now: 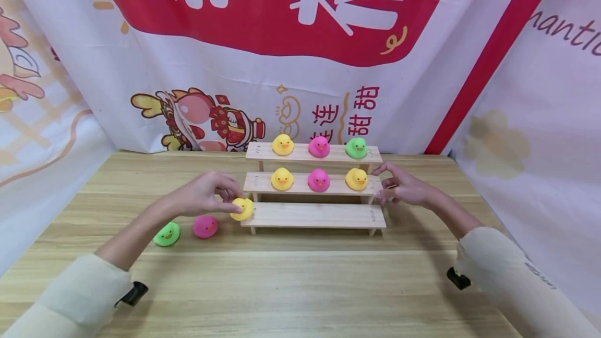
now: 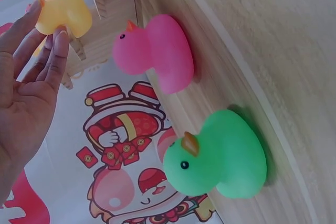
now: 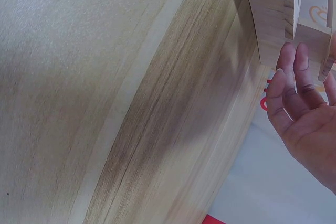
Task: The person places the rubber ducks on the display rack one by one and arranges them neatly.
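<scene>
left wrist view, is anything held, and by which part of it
The left hand holds a yellow duck by its head, thumb near the beak, fingers behind.

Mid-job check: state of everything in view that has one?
Left hand: pinching held duck.
Held duck: yellow, at bottom shelf's left end.
Right hand: at middle shelf's right end, contact unclear.
Pink duck: upright on table.
Green duck: likewise.
Top yellow, top pink, top green: upright.
Middle left yellow, middle pink, middle right yellow: upright.
</scene>
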The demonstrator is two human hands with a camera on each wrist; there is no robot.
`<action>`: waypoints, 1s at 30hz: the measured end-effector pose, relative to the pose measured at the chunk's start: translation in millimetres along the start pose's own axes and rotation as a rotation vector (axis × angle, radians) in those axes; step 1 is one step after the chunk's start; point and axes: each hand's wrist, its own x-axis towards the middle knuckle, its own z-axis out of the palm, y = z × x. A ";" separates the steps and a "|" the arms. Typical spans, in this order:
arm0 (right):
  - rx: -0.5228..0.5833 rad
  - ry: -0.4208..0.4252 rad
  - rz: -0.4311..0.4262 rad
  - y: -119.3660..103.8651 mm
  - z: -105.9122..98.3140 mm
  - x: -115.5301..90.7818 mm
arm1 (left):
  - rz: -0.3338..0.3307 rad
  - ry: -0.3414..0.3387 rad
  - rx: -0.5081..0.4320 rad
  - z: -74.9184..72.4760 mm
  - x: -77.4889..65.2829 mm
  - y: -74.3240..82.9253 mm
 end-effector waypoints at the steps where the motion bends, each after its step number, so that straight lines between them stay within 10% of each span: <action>1: -0.002 0.000 -0.001 -0.1 0.0 0.0 | 0.009 -0.001 -0.001 0.9 0.6 0.6; 30: -0.017 -0.005 -0.010 -0.2 -0.5 -0.3 | 0.094 -0.017 -0.053 23.9 28.6 23.1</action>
